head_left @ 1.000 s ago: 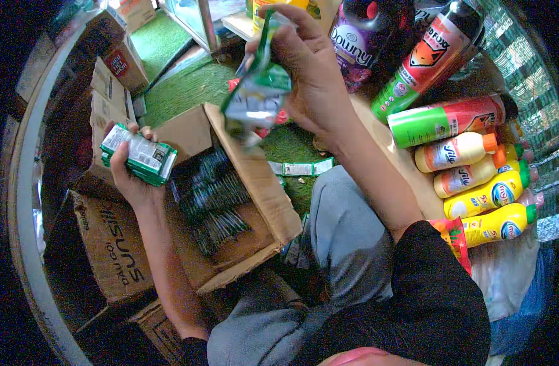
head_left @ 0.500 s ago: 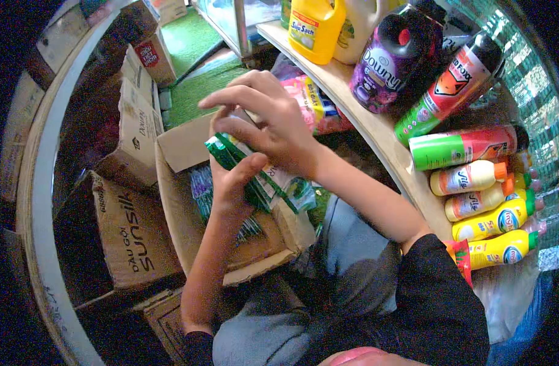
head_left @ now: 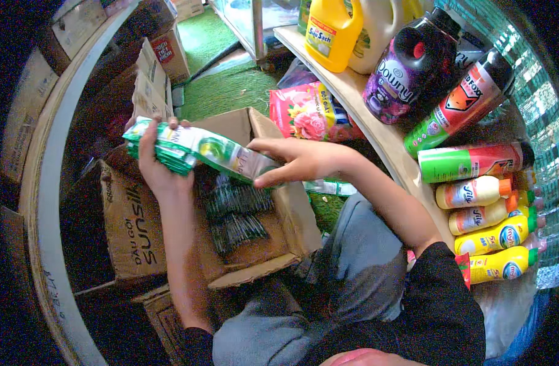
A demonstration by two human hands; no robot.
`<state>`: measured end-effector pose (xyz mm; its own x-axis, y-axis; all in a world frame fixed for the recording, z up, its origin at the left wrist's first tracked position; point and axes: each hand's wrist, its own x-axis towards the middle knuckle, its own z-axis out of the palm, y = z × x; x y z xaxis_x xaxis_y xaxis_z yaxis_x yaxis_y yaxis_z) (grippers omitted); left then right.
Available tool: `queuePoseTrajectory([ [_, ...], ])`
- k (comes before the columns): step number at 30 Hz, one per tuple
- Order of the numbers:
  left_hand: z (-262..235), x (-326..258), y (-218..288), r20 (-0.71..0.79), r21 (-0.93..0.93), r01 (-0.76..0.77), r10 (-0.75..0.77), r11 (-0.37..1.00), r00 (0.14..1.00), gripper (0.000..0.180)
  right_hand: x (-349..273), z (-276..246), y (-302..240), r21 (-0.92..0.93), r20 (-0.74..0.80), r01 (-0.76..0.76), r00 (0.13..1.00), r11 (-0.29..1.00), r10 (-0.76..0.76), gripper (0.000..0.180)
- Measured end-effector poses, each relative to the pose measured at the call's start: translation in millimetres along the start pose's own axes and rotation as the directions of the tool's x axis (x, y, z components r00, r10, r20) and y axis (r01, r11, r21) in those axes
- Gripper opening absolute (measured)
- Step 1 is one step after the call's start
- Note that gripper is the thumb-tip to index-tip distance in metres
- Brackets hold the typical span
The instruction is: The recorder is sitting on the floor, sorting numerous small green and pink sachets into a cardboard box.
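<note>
A folded bundle of green-and-white sachets [head_left: 163, 151] sits in my left hand [head_left: 152, 168], whose fingers and thumb wrap round it. From the bundle a strip of the same sachets [head_left: 221, 152] stretches to the right. My right hand [head_left: 319, 161] has closed on the strip's free end, thumb below and fingers above. Both hands are over an open cardboard box [head_left: 301, 213]. Inside it lie stacks of dark green sachets [head_left: 237, 210], partly covered by the strip and my left arm.
Bottles and spray cans line a curved wooden shelf [head_left: 377, 143] on the right, among them a purple-black bottle [head_left: 392, 79] and a yellow jug [head_left: 329, 36]. A pink detergent bag [head_left: 298, 113] lies beyond the box. A brown carton [head_left: 130, 226] stands at left. Another green-and-white packet [head_left: 331, 187] lies under my right forearm.
My left hand has moved left with the bundle. My right hand, earlier raised over it, has come down to the right and holds the strip's end, which now stretches between both hands.
</note>
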<state>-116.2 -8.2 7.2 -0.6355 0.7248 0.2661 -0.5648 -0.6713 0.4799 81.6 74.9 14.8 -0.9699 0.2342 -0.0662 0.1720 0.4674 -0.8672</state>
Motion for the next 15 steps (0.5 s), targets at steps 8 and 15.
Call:
queuePoseTrajectory([
  [8,-30.3,16.0,10.7,-0.021,-0.054,0.095,-0.096,0.994,0.995,0.019,-21.1,-39.2,21.6,0.584,-0.173,0.274,0.962,0.764,-0.212,0.031],
  [15,34.1,-40.3,-22.3,0.035,0.309,0.238,-0.261,0.921,0.965,0.056,24.2,15.3,-15.1,0.142,-0.573,0.245,0.810,0.959,-0.122,0.025],
])
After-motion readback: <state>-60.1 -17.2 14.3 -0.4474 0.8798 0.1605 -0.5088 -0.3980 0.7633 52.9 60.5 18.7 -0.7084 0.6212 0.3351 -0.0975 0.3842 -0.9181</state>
